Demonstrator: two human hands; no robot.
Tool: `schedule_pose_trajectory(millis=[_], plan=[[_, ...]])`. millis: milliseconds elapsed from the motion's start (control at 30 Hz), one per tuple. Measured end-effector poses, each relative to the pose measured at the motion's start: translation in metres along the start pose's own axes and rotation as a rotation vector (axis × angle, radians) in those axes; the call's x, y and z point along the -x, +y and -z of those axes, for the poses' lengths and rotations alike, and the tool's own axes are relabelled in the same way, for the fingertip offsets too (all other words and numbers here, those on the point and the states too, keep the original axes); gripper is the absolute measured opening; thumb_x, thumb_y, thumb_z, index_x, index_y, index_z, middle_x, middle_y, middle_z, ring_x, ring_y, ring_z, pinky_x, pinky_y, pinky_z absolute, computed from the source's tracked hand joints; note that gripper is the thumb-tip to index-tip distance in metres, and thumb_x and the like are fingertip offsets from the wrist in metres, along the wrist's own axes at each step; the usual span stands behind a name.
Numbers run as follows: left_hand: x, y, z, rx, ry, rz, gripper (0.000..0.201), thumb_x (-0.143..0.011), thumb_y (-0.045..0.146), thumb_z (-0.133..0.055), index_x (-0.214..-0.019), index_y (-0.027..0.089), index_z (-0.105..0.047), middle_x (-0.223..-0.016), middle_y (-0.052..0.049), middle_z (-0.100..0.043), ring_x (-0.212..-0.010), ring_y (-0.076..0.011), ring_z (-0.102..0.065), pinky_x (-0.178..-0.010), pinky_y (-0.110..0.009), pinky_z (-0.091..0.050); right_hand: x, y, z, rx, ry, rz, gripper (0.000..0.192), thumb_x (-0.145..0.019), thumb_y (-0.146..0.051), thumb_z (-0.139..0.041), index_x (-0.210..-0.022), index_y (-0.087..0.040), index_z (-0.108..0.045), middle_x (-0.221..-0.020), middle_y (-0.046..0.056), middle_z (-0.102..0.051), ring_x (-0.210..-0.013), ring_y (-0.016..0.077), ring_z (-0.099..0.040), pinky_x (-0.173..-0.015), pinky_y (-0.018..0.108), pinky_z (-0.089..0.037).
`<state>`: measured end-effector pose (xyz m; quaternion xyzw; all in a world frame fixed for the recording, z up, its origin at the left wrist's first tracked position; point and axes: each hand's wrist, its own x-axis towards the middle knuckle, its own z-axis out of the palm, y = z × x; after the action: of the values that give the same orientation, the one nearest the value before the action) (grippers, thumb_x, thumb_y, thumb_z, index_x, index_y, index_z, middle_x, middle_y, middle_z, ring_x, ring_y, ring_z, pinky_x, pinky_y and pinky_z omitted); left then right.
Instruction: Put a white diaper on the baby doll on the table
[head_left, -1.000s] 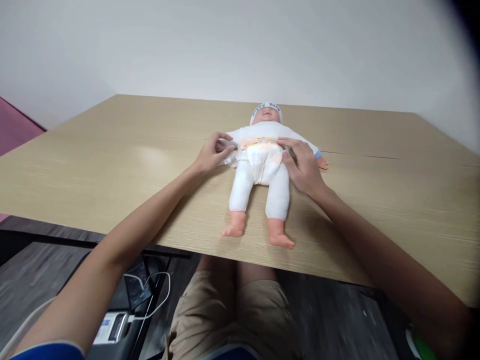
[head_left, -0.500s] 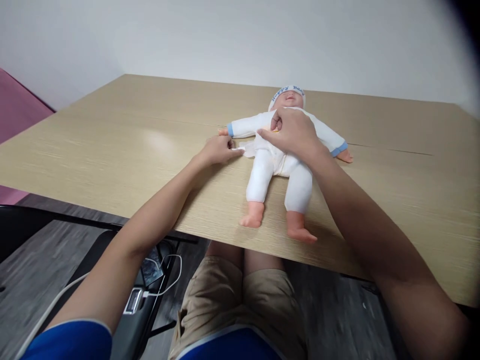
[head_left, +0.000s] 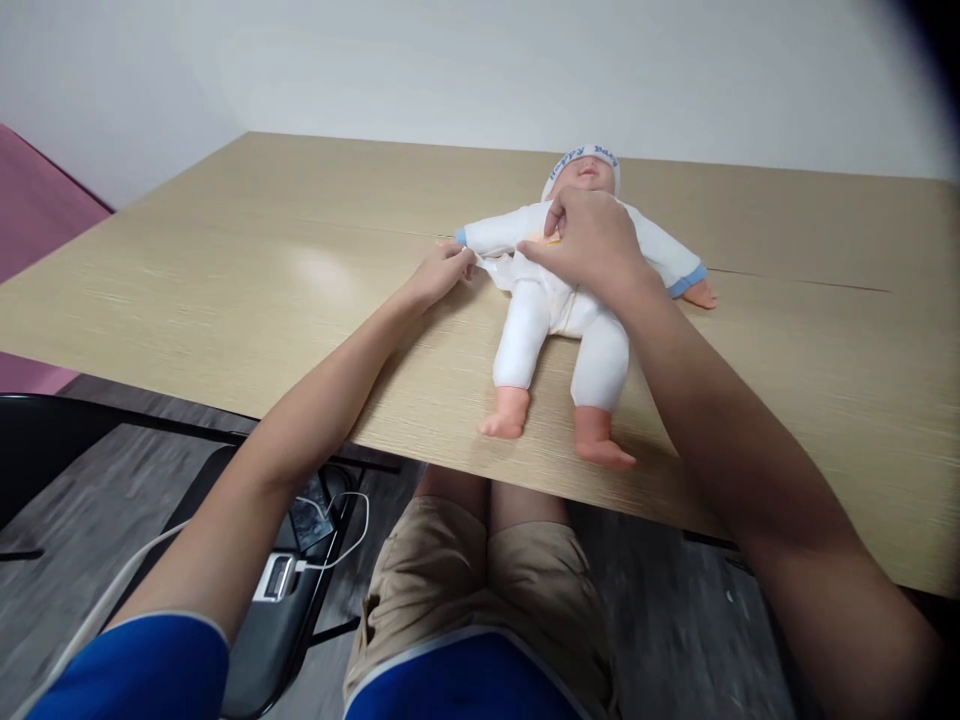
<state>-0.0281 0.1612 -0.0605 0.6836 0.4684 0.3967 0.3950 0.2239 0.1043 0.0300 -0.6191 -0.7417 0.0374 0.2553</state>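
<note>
A baby doll [head_left: 521, 340] in a white outfit with blue cuffs lies on its back on the table, feet toward me. Around its hips is a white diaper [head_left: 553, 300], with one side wing spread out at the left. My left hand [head_left: 444, 274] pinches the end of that wing between thumb and fingers, beside the doll's sleeve. Over the doll's belly, my right hand [head_left: 589, 240] is closed at the diaper's front waist edge, its thumb low and its fingers curled. The back of this hand hides part of the doll's chest and waist.
The wooden table [head_left: 247, 260] reaches to a white wall. Below its front edge at left, a black chair [head_left: 262, 650] holds a small white device [head_left: 276, 578] with a cable. Something pink [head_left: 45, 220] stands beyond the table's left side.
My left hand has moved up and away from me, lifting the diaper wing's end toward the doll's sleeve. My right hand stays at the diaper's waist. The view has shifted slightly.
</note>
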Motion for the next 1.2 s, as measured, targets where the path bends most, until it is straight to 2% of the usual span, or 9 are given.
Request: schedule_pose_trajectory(millis=[200, 300, 400, 500, 700, 833, 900, 1000, 1200], plan=[[-0.004, 0.0, -0.007, 0.126, 0.019, -0.061, 0.041, -0.107, 0.049, -0.065, -0.078, 0.022, -0.058, -0.083, -0.006, -0.057, -0.073, -0.02, -0.052, -0.076, -0.037, -0.046, 0.004, -0.009, 0.014, -0.046, -0.018, 0.224, 0.017, -0.105, -0.042, -0.076, -0.109, -0.026, -0.073, -0.126, 0.012, -0.078, -0.12, 0.0302, -0.063, -0.113, 0.049, -0.049], [-0.004, 0.003, -0.009, 0.148, 0.018, -0.094, 0.043, -0.108, 0.054, -0.065, -0.08, 0.022, -0.057, -0.084, -0.006, -0.057, -0.076, -0.0203, -0.054, -0.078, -0.038, -0.05, -0.004, -0.006, 0.015, -0.049, -0.229, 0.397, 0.032, -0.11, -0.052, -0.064, -0.12, -0.026, -0.08, -0.118, 0.009, -0.079, -0.109, 0.0268, -0.066, -0.108, 0.045, -0.049], [-0.005, 0.004, -0.01, 0.163, 0.001, -0.114, 0.044, -0.109, 0.056, -0.065, -0.082, 0.022, -0.056, -0.085, -0.005, -0.056, -0.077, -0.0192, -0.055, -0.079, -0.038, -0.052, -0.025, 0.002, 0.006, 0.056, -0.463, 0.417, 0.053, -0.11, -0.067, -0.058, -0.103, -0.02, -0.082, -0.096, 0.009, -0.076, -0.095, 0.0247, -0.067, -0.098, 0.04, -0.048], [-0.007, 0.003, -0.01, 0.18, -0.01, -0.111, 0.048, -0.109, 0.062, -0.066, -0.083, 0.023, -0.056, -0.085, -0.005, -0.055, -0.078, -0.0202, -0.056, -0.079, -0.038, -0.053, -0.047, 0.011, -0.008, 0.165, -0.52, 0.36, 0.068, -0.11, -0.078, -0.054, -0.088, -0.019, -0.079, -0.085, 0.011, -0.072, -0.09, 0.0267, -0.067, -0.093, 0.041, -0.047], [-0.01, 0.019, -0.014, 0.177, -0.006, -0.108, 0.047, -0.112, 0.058, -0.065, -0.083, 0.022, -0.057, -0.08, -0.004, -0.052, -0.075, -0.0189, -0.056, -0.08, -0.037, -0.054, -0.043, 0.011, -0.013, 0.123, -0.423, 0.49, 0.068, -0.115, -0.07, -0.05, -0.079, -0.017, -0.073, -0.091, 0.014, -0.073, -0.112, 0.0305, -0.067, -0.116, 0.05, -0.044], [-0.008, 0.05, -0.022, 0.149, -0.034, -0.104, 0.038, -0.114, 0.048, -0.062, -0.087, 0.021, -0.059, -0.09, -0.005, -0.062, -0.077, -0.0169, -0.058, -0.081, -0.034, -0.053, -0.013, 0.008, 0.004, 0.086, -0.063, 0.447, 0.037, -0.11, -0.053, -0.067, -0.096, -0.019, -0.072, -0.131, 0.017, -0.071, -0.138, 0.037, -0.057, -0.129, 0.057, -0.035], [-0.01, 0.064, -0.029, 0.127, -0.064, -0.114, 0.034, -0.114, 0.041, -0.061, -0.087, 0.02, -0.058, -0.092, -0.004, -0.064, -0.079, -0.0171, -0.06, -0.081, -0.034, -0.051, -0.002, 0.01, 0.008, 0.04, 0.029, 0.329, 0.032, -0.104, -0.05, -0.077, -0.1, -0.02, -0.067, -0.122, 0.016, -0.07, -0.132, 0.0365, -0.059, -0.122, 0.052, -0.042], [-0.016, 0.079, -0.043, 0.109, -0.094, -0.118, 0.031, -0.113, 0.03, -0.058, -0.084, 0.02, -0.056, -0.091, -0.005, -0.063, -0.082, -0.0187, -0.062, -0.083, -0.036, -0.049, 0.003, 0.017, 0.007, -0.056, -0.024, 0.171, 0.036, -0.101, -0.049, -0.081, -0.095, -0.02, -0.062, -0.1, 0.012, -0.068, -0.11, 0.0295, -0.063, -0.102, 0.042, -0.048], [-0.03, 0.081, -0.067, 0.005, -0.156, -0.351, 0.033, -0.117, 0.037, -0.056, -0.087, 0.022, -0.054, -0.093, -0.006, -0.064, -0.095, -0.0238, -0.064, -0.094, -0.041, -0.05, -0.005, 0.027, 0.002, -0.15, -0.055, 0.114, 0.025, -0.093, -0.032, -0.079, -0.085, -0.019, -0.059, -0.093, 0.008, -0.069, -0.089, 0.0205, -0.06, -0.084, 0.034, -0.042]])
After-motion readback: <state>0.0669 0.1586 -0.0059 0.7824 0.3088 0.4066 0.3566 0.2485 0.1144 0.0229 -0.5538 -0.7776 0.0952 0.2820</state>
